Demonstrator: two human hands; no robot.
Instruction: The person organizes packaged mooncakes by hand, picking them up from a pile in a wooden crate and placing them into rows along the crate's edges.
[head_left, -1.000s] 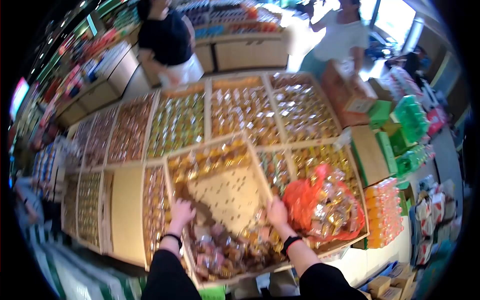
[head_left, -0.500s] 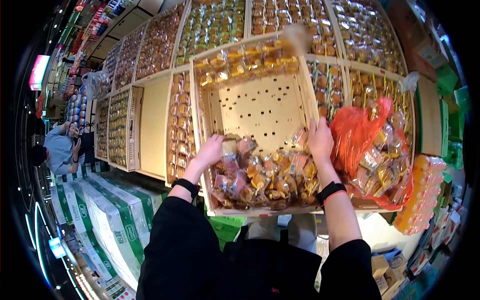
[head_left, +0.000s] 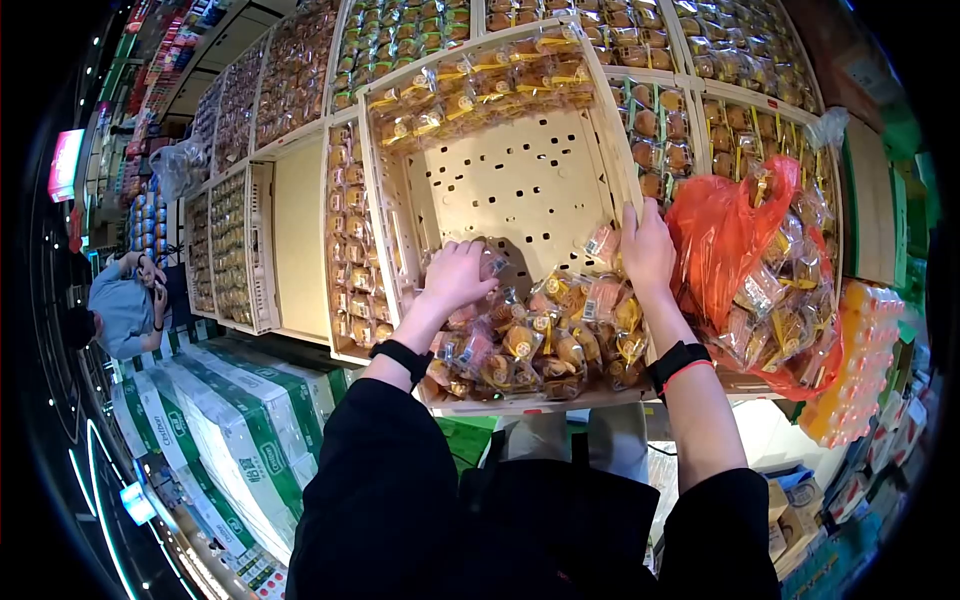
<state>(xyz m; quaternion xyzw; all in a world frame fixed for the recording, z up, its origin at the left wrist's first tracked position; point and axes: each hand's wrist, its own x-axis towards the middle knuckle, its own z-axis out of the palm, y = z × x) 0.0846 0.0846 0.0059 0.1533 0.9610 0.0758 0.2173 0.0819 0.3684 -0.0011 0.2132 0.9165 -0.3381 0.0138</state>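
A shallow wooden crate (head_left: 372, 180) is tilted in front of me. Packaged small cakes (head_left: 560, 345) lie in a loose heap along its near side, and tidy rows of wrapped cakes (head_left: 480, 88) line its far side. My left hand (head_left: 460, 275) is inside the crate at the left of the heap, fingers curled round a clear-wrapped cake (head_left: 493, 262) that is partly hidden. My right hand (head_left: 648, 248) grips the crate's right wall, fingers over the rim. Near its fingertips a single packet with a pinkish label (head_left: 602, 243) lies on the perforated bottom.
A red plastic bag (head_left: 715, 235) full of wrapped cakes sits right of the crate. Display compartments of packaged cakes (head_left: 655, 125) surround it. White-and-green cartons (head_left: 235, 430) are stacked at lower left, orange bottles (head_left: 855, 365) at right. Another person (head_left: 125, 305) stands far left.
My left hand has moved right and inward from near the crate's left wall, closing round a wrapped cake. My right hand stays on the right wall. The view has shifted slightly.
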